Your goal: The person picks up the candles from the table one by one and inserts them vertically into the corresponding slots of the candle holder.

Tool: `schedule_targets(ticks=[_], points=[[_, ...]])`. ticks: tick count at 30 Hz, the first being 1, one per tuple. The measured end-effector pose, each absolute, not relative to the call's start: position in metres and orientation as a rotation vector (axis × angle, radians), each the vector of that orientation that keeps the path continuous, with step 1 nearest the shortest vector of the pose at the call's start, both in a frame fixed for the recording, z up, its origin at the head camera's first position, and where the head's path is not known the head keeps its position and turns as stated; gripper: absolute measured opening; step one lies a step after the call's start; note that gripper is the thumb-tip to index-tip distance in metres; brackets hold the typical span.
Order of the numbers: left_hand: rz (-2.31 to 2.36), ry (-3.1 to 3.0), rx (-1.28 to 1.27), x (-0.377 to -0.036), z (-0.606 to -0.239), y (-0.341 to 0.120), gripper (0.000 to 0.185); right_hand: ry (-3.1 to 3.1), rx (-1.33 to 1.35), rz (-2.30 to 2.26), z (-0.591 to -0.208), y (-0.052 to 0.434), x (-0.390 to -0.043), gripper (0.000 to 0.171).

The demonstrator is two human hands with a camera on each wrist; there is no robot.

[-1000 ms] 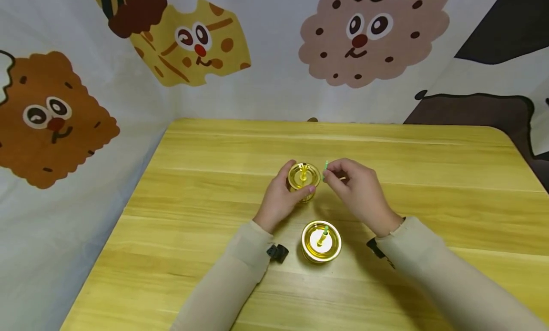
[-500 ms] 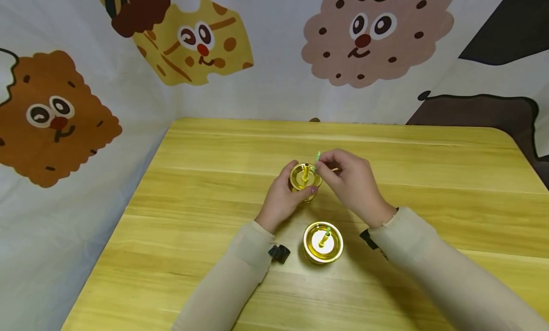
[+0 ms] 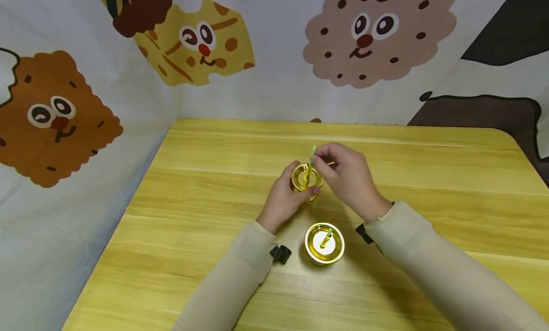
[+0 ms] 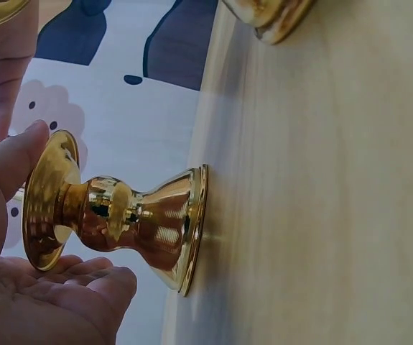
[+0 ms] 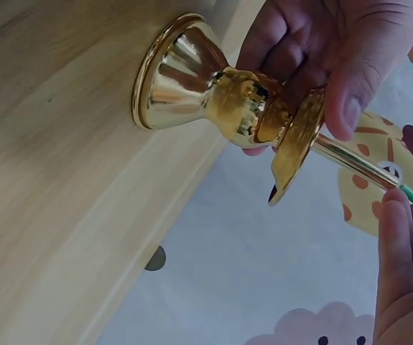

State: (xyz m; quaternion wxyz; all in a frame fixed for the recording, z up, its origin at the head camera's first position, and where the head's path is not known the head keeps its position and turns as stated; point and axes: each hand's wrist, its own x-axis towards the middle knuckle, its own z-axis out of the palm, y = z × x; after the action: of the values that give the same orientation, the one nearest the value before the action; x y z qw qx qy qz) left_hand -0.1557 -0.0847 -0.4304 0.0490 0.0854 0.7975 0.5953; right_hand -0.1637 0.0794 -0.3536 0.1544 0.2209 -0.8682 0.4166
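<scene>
Candle [image 3: 312,154]: thin, light, likely brittle; right hand [image 3: 343,178] pinches it low. Left hand [image 3: 283,197] clasps slick brass holder [image 3: 307,178], 12 o'clock on counter [image 3: 429,178].

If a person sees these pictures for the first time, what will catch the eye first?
Two shiny golden candle holders on the yellow wooden table. The left hand grips the far candle holder, while the right hand pinches a thin green candle over its centre. The near candle holder already carries a candle.
</scene>
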Motion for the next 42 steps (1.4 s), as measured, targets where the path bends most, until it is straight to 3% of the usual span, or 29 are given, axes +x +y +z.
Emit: schedule_targets(ticks=[42], points=[[1.830, 2.410, 0.276, -0.155, -0.430, -0.085, 0.057, -2.559, 0.658, 1.130, -0.367, 0.076, -0.168, 0.007]])
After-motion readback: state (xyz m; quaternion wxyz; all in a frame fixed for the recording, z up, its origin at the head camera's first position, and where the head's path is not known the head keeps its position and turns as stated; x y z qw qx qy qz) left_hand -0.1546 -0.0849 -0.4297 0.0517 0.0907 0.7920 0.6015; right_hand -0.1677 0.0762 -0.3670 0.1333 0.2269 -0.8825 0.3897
